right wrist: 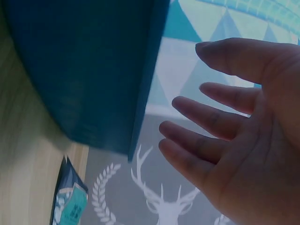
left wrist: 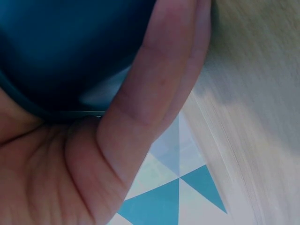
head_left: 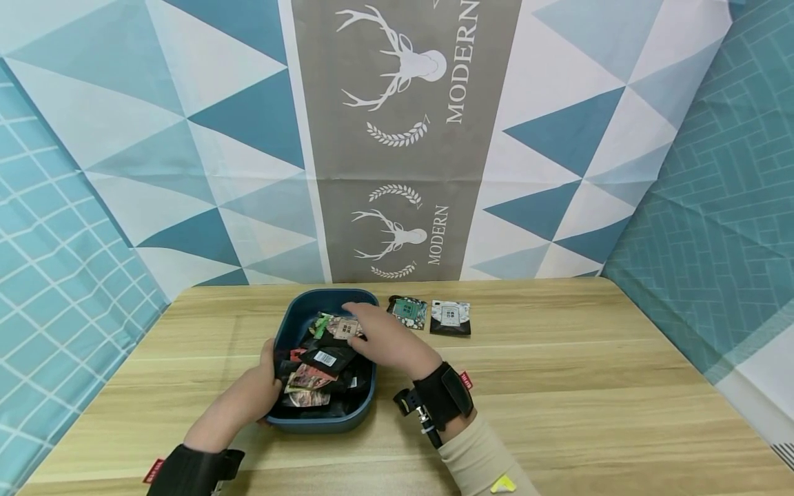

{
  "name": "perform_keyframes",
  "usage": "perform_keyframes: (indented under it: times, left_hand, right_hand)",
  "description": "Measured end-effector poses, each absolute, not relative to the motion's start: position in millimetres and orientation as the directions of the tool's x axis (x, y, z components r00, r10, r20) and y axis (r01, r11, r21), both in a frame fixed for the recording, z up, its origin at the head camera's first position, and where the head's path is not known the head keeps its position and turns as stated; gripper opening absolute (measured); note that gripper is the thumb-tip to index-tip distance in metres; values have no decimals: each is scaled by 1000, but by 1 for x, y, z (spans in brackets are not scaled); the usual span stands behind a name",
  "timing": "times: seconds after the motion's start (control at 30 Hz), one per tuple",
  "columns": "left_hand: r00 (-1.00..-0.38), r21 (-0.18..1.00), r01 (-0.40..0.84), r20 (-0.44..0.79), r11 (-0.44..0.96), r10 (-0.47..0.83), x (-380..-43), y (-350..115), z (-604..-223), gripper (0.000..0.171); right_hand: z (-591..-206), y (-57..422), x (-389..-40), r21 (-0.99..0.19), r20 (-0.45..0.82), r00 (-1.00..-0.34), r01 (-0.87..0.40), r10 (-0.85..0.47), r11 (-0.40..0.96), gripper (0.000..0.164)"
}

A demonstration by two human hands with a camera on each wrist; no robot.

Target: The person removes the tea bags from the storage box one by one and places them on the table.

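Observation:
A dark blue bin (head_left: pixel 324 427) stands on the table, with several small printed packets inside. My left hand (head_left: pixel 256 387) grips its left wall; in the left wrist view, fingers (left wrist: pixel 140 89) lie along the bin. My right hand (head_left: pixel 392 339) is over the bin's right rim, its fingers spread and holding nothing in the right wrist view. Nearest to it in the bin is a packet with a beige label (head_left: pixel 346 328). Below that lies a black packet with a white label (head_left: pixel 325 358), and a reddish packet (head_left: pixel 309 377) is closer to the front.
Just right of the bin, a green-labelled packet (head_left: pixel 409 312) lies on the table. Beside it is a black and white packet (head_left: pixel 451 318). The wooden table (head_left: pixel 577 386) ends at a patterned cloth backdrop (head_left: pixel 403 158), with tiled-pattern cloth on both sides.

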State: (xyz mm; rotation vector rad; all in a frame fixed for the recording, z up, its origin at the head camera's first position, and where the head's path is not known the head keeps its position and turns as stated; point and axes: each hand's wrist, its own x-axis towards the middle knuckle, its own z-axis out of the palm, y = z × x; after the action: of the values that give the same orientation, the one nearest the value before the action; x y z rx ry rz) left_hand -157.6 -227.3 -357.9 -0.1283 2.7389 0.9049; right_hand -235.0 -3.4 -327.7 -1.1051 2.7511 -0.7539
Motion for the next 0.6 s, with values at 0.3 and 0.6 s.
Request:
perform_keyframes:
  times: [0.3,0.6]
  left_hand:
    - [-964,565,-160,-266,810,-5,-157,-226,-358,69]
    - [-960,557,-171,-278,813,-11,-158,-226,-356,69]
  right_hand:
    - [-335,-16,-226,-388,78,-651,-717,-755,579,50]
    - [-342,-31,-220,-331,70,-607,-762,-791,556,41]
